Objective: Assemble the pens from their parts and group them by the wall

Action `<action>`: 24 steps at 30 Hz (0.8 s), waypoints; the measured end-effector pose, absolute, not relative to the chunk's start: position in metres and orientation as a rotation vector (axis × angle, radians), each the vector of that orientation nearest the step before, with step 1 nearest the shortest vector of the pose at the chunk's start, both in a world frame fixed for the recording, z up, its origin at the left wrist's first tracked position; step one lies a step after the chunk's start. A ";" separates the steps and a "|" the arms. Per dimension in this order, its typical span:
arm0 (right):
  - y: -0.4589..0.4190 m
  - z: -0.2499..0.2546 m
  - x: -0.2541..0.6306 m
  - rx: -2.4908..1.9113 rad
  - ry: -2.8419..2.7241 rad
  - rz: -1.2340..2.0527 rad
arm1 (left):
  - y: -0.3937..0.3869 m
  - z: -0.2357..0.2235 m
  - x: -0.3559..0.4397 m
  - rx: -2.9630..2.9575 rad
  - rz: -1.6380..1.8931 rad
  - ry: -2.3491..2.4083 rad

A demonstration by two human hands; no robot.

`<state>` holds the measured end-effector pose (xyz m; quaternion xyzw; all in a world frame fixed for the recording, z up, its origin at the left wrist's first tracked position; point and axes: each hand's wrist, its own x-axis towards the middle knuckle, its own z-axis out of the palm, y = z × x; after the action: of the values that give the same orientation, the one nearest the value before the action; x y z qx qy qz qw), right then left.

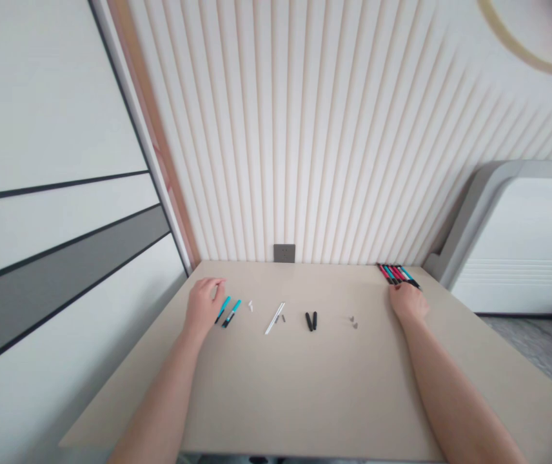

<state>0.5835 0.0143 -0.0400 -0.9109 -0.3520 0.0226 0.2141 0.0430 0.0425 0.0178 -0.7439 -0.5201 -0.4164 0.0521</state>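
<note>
My left hand (pixel 202 306) rests over the left part of the table, thumb and fingers apart, with nothing seen between them. Just right of it lie two blue-and-black pen barrels (pixel 232 312). At the far right, my right hand (pixel 409 301) is closed against the near ends of a row of red, blue and black pens (pixel 392 273); its fingertips are hidden. Between the hands are small white pieces (pixel 251 306), thin white refills (pixel 274 319), tiny dark pieces (pixel 284 318), two black caps (pixel 315 320) and small grey pieces (pixel 354 325).
The parts lie spread across a beige table (pixel 305 393). A ribbed wall panel (pixel 285 129) with a dark socket (pixel 284 253) rises behind it. On the left stands a white-and-grey cabinet (pixel 63 258); a padded white headboard (pixel 522 245) is on the right.
</note>
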 end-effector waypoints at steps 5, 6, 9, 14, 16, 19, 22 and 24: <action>0.008 -0.043 0.583 -2.514 -1.000 0.072 | 0.051 0.007 0.023 -2.147 -1.187 -1.736; 0.006 -0.044 0.583 -2.515 -0.998 0.070 | 0.051 0.005 0.024 -2.149 -1.157 -1.755; 0.001 -0.046 0.583 -2.525 -0.994 0.070 | 0.048 0.000 0.034 -2.211 -1.048 -1.780; -0.006 -0.049 0.579 -2.525 -1.015 0.087 | 0.038 -0.004 0.057 -2.377 -0.877 -1.737; -0.008 -0.049 0.577 -2.510 -1.023 0.082 | 0.034 -0.004 0.064 -2.422 -0.818 -1.728; -0.012 -0.047 0.572 -2.459 -1.030 0.049 | 0.030 -0.004 0.069 -2.443 -0.735 -1.749; -0.014 -0.041 0.565 -2.355 -1.066 -0.017 | 0.028 -0.004 0.070 -2.440 -0.658 -1.771; -0.015 -0.034 0.558 -2.257 -1.114 -0.083 | 0.027 -0.003 0.069 -2.434 -0.618 -1.788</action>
<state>0.5575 -0.0149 -0.0341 -0.8530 -0.4210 -0.0313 0.3068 0.0694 0.0269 -0.0031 -0.7892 -0.5797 -0.2005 0.0295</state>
